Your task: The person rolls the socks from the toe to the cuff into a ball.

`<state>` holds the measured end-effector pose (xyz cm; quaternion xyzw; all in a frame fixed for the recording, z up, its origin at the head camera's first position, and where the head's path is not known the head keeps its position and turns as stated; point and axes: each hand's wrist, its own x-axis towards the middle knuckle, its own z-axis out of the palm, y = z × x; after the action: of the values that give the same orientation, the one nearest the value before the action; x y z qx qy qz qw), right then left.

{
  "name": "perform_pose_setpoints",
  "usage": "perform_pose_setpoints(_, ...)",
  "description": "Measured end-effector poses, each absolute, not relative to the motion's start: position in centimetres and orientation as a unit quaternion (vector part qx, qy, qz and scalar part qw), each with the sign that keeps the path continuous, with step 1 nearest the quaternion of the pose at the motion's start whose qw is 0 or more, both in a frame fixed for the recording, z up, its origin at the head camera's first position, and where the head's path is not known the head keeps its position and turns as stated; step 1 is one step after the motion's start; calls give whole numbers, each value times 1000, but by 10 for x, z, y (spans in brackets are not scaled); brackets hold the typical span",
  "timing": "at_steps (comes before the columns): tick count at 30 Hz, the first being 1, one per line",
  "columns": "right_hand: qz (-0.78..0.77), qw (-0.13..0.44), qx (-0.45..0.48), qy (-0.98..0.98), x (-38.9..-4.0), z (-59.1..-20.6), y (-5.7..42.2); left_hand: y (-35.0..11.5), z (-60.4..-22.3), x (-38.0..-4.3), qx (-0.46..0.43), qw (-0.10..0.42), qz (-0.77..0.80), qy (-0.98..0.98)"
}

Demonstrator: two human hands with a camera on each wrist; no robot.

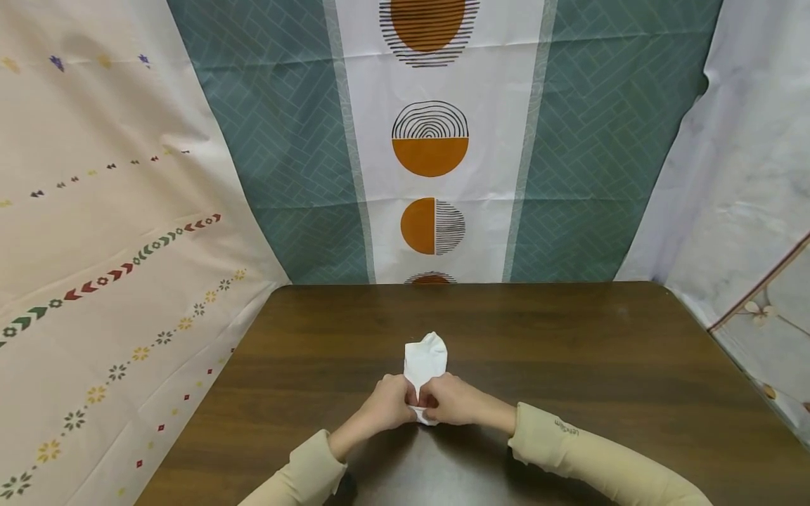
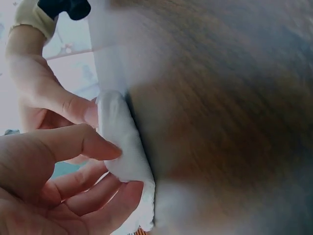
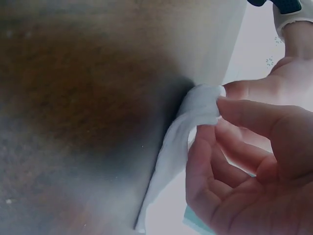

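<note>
A small white sock-like cloth (image 1: 425, 362) lies lengthwise on the table, its near end turned over into a short fold. My left hand (image 1: 389, 402) pinches the fold from the left, thumb on top. From the right, my right hand (image 1: 458, 399) pinches the same end, its fingers close to those of the left. The left wrist view shows the soft cloth (image 2: 124, 142) rolled thick between thumb and fingers. In the right wrist view the cloth (image 3: 200, 105) bends up off the tabletop at the pinched end. Its underside is hidden.
The dark brown wooden table (image 1: 569, 351) spreads around both hands. Behind it hangs a green and white curtain (image 1: 436, 154) with orange circles. A patterned cream cloth (image 1: 95, 281) drapes along the left side, and a pale cloth (image 1: 747, 176) along the right.
</note>
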<state>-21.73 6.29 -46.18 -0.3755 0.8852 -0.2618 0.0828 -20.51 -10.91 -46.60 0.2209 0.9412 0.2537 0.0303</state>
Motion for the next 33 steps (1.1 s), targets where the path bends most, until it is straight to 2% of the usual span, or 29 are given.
perform_pose_setpoints(7, -255, 70, -369, 891, -217, -457, 64, -112, -457, -208, 263, 57, 258, 928)
perform_pose_setpoints(13, -255, 62, -357, 896, -218, -458, 63, -115, -455, -208, 254, 69, 268, 927)
perform_pose_setpoints(23, -249, 88, -337, 904, -216, -460, 61, -114, -461, -204, 256, 92, 268, 924)
perform_pose_setpoints(33, -241, 80, -333, 908, -217, -460, 61, -113, -461, -205, 267, 73, 269, 922)
